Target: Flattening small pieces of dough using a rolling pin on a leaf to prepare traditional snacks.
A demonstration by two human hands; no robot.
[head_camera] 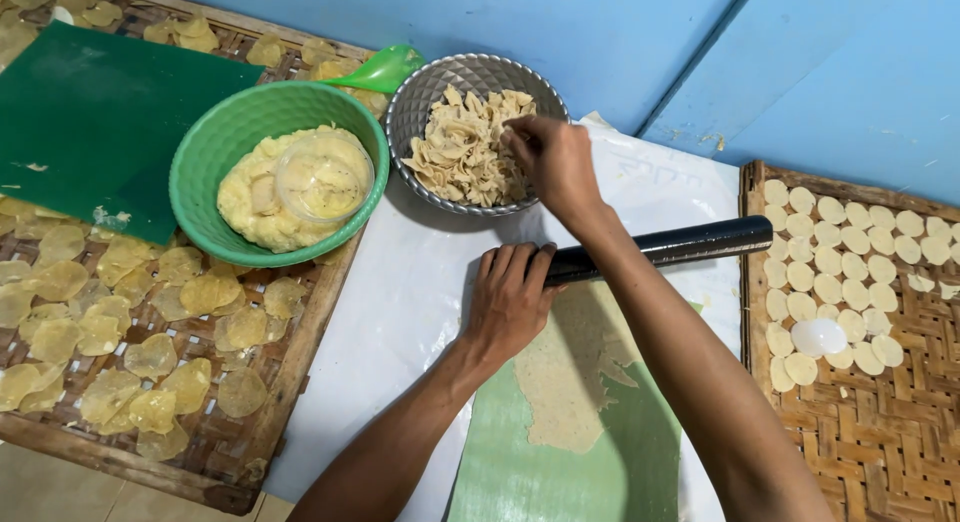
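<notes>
My left hand [510, 300] rests on the left end of a black rolling pin [670, 248] that lies across a green mat [560, 462]. A thin sheet of pale dough [565, 377] with ragged edges lies on the mat below the pin. My right hand [555, 162] reaches into a fluted metal bowl [415, 97] and pinches some of the dough scraps [460, 152] piled in it.
A green plastic bowl [215, 147] holds yellow dough and a small clear cup [322, 177]; a green spoon [385, 72] lies behind it. Woven trays at left [180, 332] and right [880, 402] carry several dough rounds. A white round cutter [818, 336] lies on the right tray. White sheet [400, 312] underneath.
</notes>
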